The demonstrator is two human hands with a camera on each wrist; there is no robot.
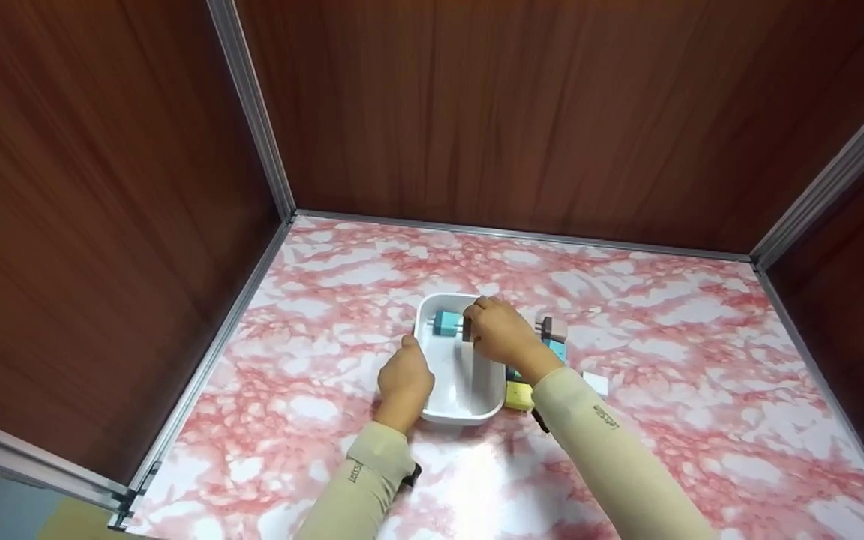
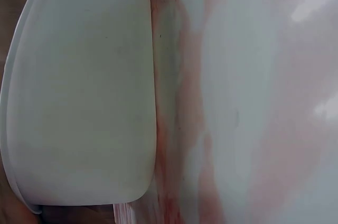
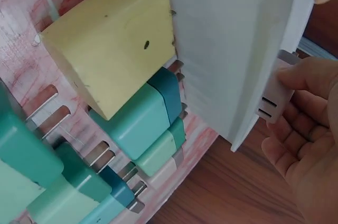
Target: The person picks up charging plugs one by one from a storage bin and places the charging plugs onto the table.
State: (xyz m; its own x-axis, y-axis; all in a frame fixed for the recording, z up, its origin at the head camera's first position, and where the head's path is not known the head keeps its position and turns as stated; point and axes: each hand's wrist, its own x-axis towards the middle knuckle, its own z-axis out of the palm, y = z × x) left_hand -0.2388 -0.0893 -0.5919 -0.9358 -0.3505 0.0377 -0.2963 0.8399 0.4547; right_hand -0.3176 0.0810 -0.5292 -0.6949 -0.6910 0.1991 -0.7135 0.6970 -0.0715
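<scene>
A white rectangular tray (image 1: 454, 386) stands on the table. My left hand (image 1: 406, 377) grips its left side, thumb up near the rim. Inside the tray, at the far left, lies a teal plug (image 1: 446, 323) with its prongs facing left. My right hand (image 1: 505, 330) is over the tray's far right part. Between thumb and fingers it pinches a pinkish plug adapter (image 3: 273, 89) with a dark end and two slots. In the left wrist view the tray wall (image 2: 84, 86) hides most of the left hand.
Right of the tray lie several plugs: a yellow one (image 3: 113, 39), a teal one (image 3: 134, 115), a green one (image 3: 79, 176) and a brown-and-pink one (image 1: 554, 328). A white piece (image 1: 595, 383) lies farther right. Brown wood panels (image 1: 514, 112) wall in the pink marbled table (image 1: 312, 360).
</scene>
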